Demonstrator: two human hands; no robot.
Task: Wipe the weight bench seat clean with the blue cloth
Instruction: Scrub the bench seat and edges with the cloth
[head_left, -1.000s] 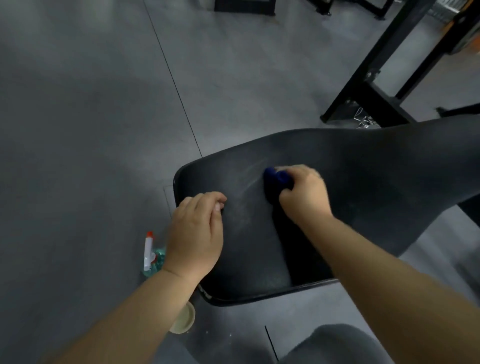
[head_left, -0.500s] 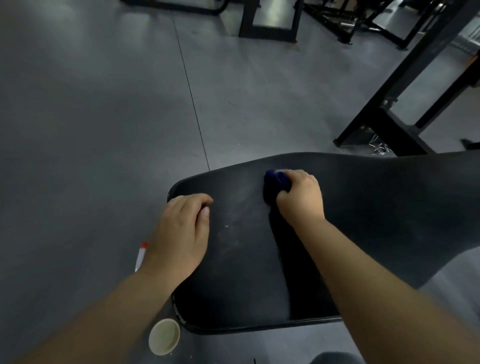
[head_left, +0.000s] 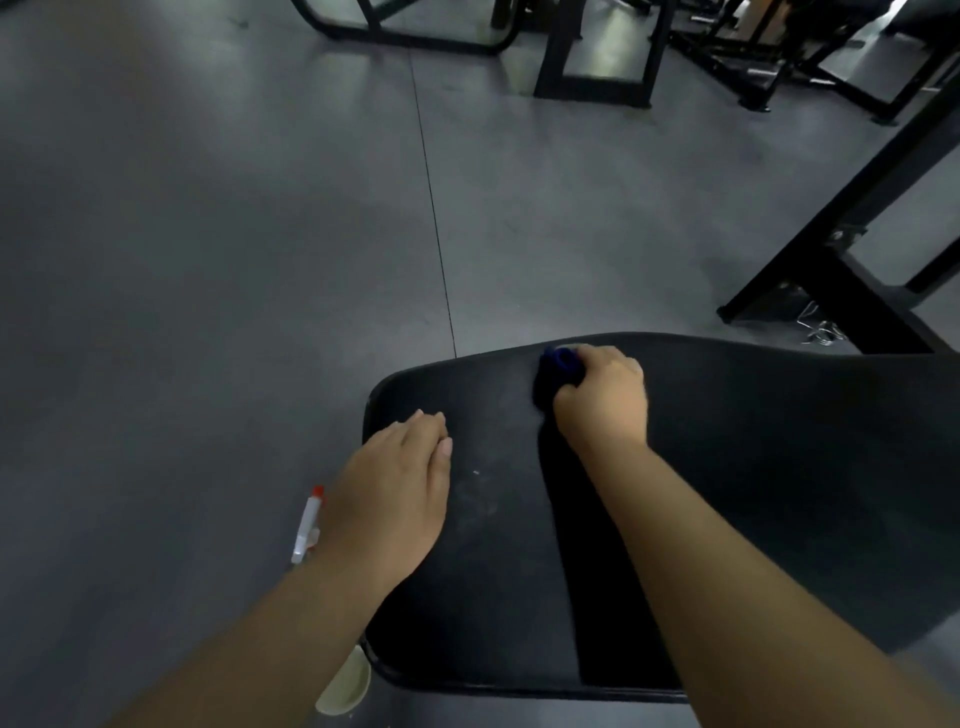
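Note:
The black padded bench seat (head_left: 753, 509) fills the lower right of the head view, with faint pale smears near its middle. My right hand (head_left: 602, 402) grips a bunched blue cloth (head_left: 561, 364) and presses it on the seat close to the far edge. Only a small part of the cloth shows past my fingers. My left hand (head_left: 400, 483) rests flat on the seat's left edge, fingers straight and holding nothing.
A spray bottle with a red tip (head_left: 307, 525) stands on the grey floor left of the seat. A pale round cup or lid (head_left: 345, 686) lies under the seat's near left corner. Black machine frames (head_left: 841, 270) stand at right and along the back (head_left: 592, 57).
The camera has tilted up, showing more floor and machines at the back. My right hand with the cloth stays near the seat's far edge; my left hand's fingers lie straighter on the left edge.

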